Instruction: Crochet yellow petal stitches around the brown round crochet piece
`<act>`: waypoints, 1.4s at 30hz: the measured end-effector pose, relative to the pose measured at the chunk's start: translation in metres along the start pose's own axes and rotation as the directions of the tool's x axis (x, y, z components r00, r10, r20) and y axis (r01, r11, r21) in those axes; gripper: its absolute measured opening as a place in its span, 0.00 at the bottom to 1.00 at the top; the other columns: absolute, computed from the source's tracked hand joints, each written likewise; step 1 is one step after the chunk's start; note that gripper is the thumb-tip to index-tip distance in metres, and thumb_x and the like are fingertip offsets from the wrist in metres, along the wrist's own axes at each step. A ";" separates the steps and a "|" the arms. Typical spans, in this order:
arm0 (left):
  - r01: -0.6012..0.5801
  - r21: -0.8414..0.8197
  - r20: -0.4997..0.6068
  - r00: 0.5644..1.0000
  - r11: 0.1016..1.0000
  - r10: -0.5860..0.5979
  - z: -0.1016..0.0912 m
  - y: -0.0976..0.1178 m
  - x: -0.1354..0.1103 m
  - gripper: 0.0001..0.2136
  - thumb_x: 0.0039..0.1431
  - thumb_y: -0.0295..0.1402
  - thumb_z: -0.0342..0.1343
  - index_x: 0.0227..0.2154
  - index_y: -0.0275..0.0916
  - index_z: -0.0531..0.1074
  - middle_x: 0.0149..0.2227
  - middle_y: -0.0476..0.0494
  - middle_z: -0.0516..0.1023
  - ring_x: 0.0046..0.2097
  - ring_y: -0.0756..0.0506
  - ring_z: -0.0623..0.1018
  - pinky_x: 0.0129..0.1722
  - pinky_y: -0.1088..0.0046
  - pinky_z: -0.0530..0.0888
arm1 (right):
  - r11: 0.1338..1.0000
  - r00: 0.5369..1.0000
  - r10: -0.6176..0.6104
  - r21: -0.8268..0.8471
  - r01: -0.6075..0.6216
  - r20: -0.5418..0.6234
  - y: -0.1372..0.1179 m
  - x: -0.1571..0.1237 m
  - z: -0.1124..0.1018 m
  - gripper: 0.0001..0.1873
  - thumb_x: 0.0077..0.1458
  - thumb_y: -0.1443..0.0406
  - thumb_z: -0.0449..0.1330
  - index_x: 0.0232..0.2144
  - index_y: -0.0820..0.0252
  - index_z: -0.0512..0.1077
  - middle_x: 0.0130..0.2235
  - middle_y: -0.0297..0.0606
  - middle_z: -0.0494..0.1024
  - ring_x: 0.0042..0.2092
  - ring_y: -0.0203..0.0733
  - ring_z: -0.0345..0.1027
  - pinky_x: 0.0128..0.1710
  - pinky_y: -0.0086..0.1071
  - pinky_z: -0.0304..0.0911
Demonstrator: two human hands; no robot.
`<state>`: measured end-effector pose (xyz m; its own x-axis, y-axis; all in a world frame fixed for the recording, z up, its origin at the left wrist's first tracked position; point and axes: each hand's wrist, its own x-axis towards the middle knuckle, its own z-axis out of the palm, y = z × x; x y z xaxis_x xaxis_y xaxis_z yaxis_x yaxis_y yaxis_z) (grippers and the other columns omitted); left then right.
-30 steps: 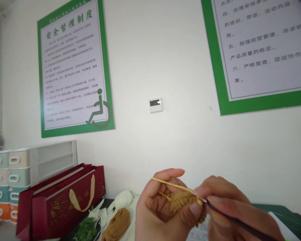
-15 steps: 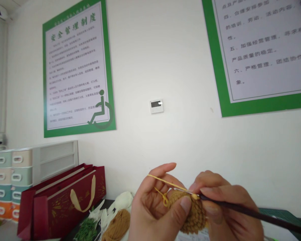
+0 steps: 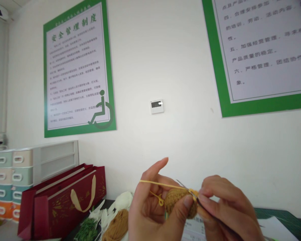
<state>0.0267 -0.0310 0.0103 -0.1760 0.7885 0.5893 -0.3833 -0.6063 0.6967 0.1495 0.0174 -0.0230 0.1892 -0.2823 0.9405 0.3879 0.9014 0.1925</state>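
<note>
My left hand (image 3: pixel 157 204) pinches a brown crocheted piece (image 3: pixel 177 199) between thumb and fingers, its index finger raised. Over that finger runs a strand of yellow yarn (image 3: pixel 160 183), taut toward the top edge of the piece. A small yellow loop (image 3: pixel 161 202) dangles at the left of the piece. In my right hand (image 3: pixel 225 204) is a crochet hook with a dark handle (image 3: pixel 227 225). Its thin metal shaft (image 3: pixel 184 185) passes by yellow stitches at the piece's upper right edge, the tip pointing up and left. The handle's far part is hidden behind my right hand.
Dark red gift bags (image 3: pixel 72 201) stand at the left before a small drawer unit (image 3: pixel 22 174). Brown yarn (image 3: pixel 116 226), white yarn (image 3: pixel 124 201) and green yarn (image 3: pixel 86 229) lie beside them. At the right are a green mat (image 3: pixel 278 214) and white paper (image 3: pixel 277 229).
The crochet hook has tilted more steeply, its handle swinging down behind my right hand. The crocheted piece has turned and shifted slightly left and up. My left index finger is raised higher.
</note>
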 end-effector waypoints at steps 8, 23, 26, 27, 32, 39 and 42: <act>0.005 0.034 0.060 0.998 0.999 -0.007 -0.011 -0.001 0.002 0.23 0.47 0.26 0.74 0.48 0.44 0.79 0.28 0.49 0.80 0.29 0.48 0.78 0.30 0.75 0.76 | 0.736 0.815 0.580 0.427 -0.526 0.004 -0.017 0.001 0.006 0.04 0.67 0.64 0.58 0.39 0.56 0.73 0.26 0.33 0.72 0.26 0.35 0.65 0.25 0.29 0.62; 0.160 -0.218 0.181 0.976 0.963 -0.121 -0.014 -0.006 0.011 0.19 0.52 0.30 0.73 0.47 0.42 0.80 0.33 0.46 0.81 0.33 0.48 0.80 0.33 0.75 0.76 | 0.375 0.691 0.644 0.651 -0.660 0.329 -0.010 -0.014 0.019 0.02 0.65 0.61 0.60 0.40 0.49 0.73 0.33 0.33 0.73 0.32 0.36 0.67 0.31 0.29 0.65; 0.197 -0.194 0.150 0.974 0.961 -0.169 -0.014 -0.004 0.010 0.18 0.53 0.30 0.72 0.48 0.42 0.79 0.31 0.48 0.79 0.30 0.51 0.77 0.30 0.78 0.73 | 0.553 0.804 0.535 0.613 -0.565 0.259 -0.009 -0.016 0.020 0.05 0.64 0.65 0.61 0.43 0.49 0.74 0.33 0.33 0.73 0.33 0.37 0.68 0.30 0.29 0.65; 0.203 -0.173 0.159 0.971 0.964 -0.176 -0.015 -0.004 0.009 0.19 0.53 0.30 0.72 0.48 0.42 0.79 0.31 0.48 0.79 0.29 0.52 0.76 0.28 0.79 0.72 | 0.584 0.823 0.516 0.606 -0.540 0.236 -0.009 -0.017 0.020 0.06 0.65 0.66 0.61 0.43 0.49 0.75 0.33 0.33 0.73 0.33 0.37 0.68 0.30 0.30 0.65; 0.201 -0.131 0.256 0.953 0.971 -0.163 -0.019 -0.005 0.008 0.24 0.52 0.29 0.72 0.53 0.46 0.76 0.32 0.49 0.79 0.28 0.52 0.74 0.28 0.77 0.73 | 0.592 0.823 0.535 0.611 -0.526 0.191 -0.010 -0.018 0.022 0.05 0.64 0.64 0.62 0.43 0.48 0.75 0.32 0.33 0.71 0.32 0.38 0.67 0.27 0.29 0.62; 0.279 -0.170 0.411 0.892 0.945 -0.189 -0.023 -0.001 0.009 0.44 0.55 0.27 0.71 0.69 0.56 0.54 0.34 0.49 0.78 0.35 0.47 0.78 0.35 0.72 0.73 | 0.363 0.713 0.633 0.698 -0.618 0.302 -0.013 -0.014 0.024 0.07 0.66 0.55 0.59 0.38 0.49 0.71 0.27 0.29 0.66 0.28 0.35 0.61 0.28 0.29 0.62; 0.308 -0.196 0.488 0.854 0.931 -0.179 -0.026 -0.002 0.010 0.52 0.56 0.26 0.70 0.72 0.60 0.42 0.34 0.49 0.78 0.38 0.45 0.78 0.37 0.71 0.72 | 0.245 0.631 0.694 0.709 -0.661 0.347 -0.016 -0.012 0.020 0.10 0.67 0.54 0.56 0.36 0.50 0.69 0.24 0.28 0.64 0.25 0.34 0.57 0.25 0.28 0.58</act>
<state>0.0025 -0.0194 0.0040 0.3614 0.7316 0.5781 -0.5885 -0.3019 0.7500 0.1232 0.0132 -0.0313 0.0751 0.5617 0.8239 -0.6699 0.6405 -0.3755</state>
